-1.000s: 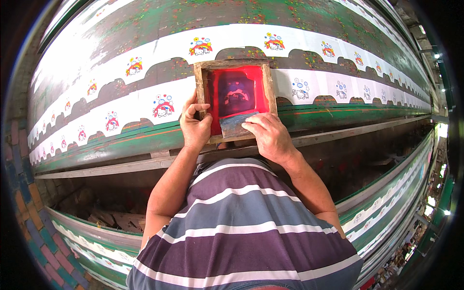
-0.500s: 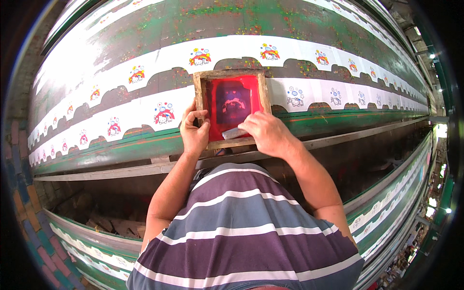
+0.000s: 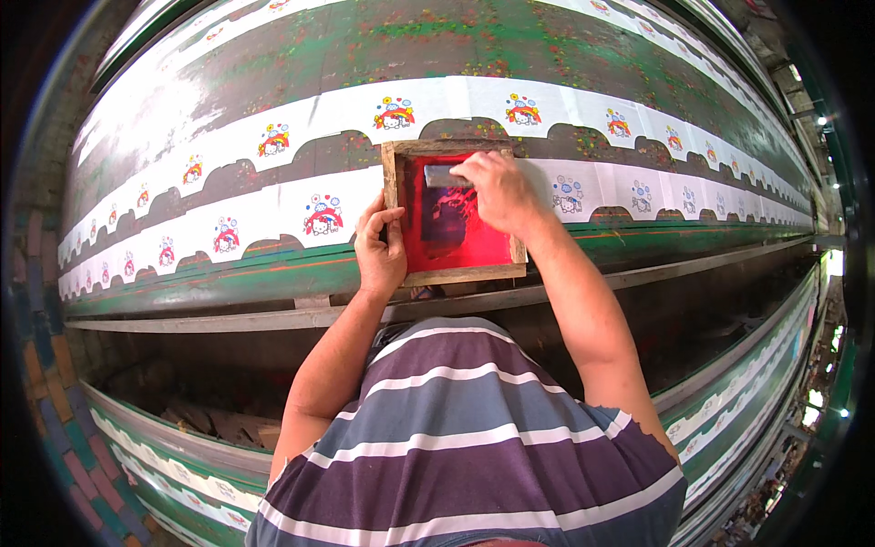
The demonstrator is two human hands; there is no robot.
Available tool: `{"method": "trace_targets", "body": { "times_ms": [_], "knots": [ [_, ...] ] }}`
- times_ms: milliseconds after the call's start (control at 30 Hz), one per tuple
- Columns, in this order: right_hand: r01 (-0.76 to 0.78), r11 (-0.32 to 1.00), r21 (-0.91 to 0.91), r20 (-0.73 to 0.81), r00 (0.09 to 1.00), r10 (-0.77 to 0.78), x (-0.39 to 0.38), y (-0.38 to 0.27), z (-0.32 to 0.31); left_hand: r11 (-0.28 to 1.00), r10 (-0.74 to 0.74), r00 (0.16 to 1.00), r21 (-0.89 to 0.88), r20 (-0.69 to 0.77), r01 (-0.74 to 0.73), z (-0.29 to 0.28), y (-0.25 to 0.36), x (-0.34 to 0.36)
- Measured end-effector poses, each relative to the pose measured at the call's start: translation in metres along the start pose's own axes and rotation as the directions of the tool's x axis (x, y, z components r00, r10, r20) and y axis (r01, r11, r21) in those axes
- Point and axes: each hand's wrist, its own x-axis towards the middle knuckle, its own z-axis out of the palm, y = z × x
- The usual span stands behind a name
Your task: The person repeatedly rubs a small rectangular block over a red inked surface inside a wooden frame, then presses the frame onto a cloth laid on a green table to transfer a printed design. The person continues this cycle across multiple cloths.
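A wooden screen frame (image 3: 469, 272) filled with red ink lies on a row of white printed pieces (image 3: 324, 217). My left hand (image 3: 381, 248) grips the frame's left side, fingers curled round it. My right hand (image 3: 499, 191) holds a squeegee (image 3: 439, 175) against the mesh near the frame's top, over smeared red ink and a dark purple middle. Pieces left of the frame carry red-and-blue cartoon prints; those to the right show mostly blue-and-grey prints.
Another printed row (image 3: 394, 113) runs behind the frame on a paint-speckled green-grey table (image 3: 428, 41). A wooden rail (image 3: 228, 323) borders its near edge. A second long table with printed pieces (image 3: 182, 476) stands lower down, and coloured paving (image 3: 59, 419) lies at the left.
My right hand has pushed the squeegee from the frame's lower edge up to the top, leaving red smeared over part of the dark middle. My left hand stays on the frame.
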Motion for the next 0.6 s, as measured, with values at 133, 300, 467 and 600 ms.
{"method": "trace_targets", "body": {
  "times_ms": [133,300,467,600],
  "knots": [
    [-0.004,1.0,0.003,-0.014,1.0,0.004,-0.038,-0.03,0.013,0.999,0.036,0.999,0.037,-0.019,-0.035,0.002,0.0,0.0],
    [0.033,0.998,0.051,-0.059,0.998,-0.03,-0.083,-0.064,0.011,1.0,0.017,1.0,0.023,-0.008,-0.016,0.004,-0.001,0.0],
    [0.027,0.993,0.117,-0.045,0.999,-0.022,-0.106,-0.084,0.006,0.998,-0.026,1.0,-0.055,0.005,0.026,0.004,-0.002,0.001],
    [0.002,0.982,0.187,0.023,1.0,-0.006,-0.111,-0.088,0.0,0.997,-0.045,0.998,-0.054,0.038,0.048,0.003,-0.002,0.0]
  ]
}}
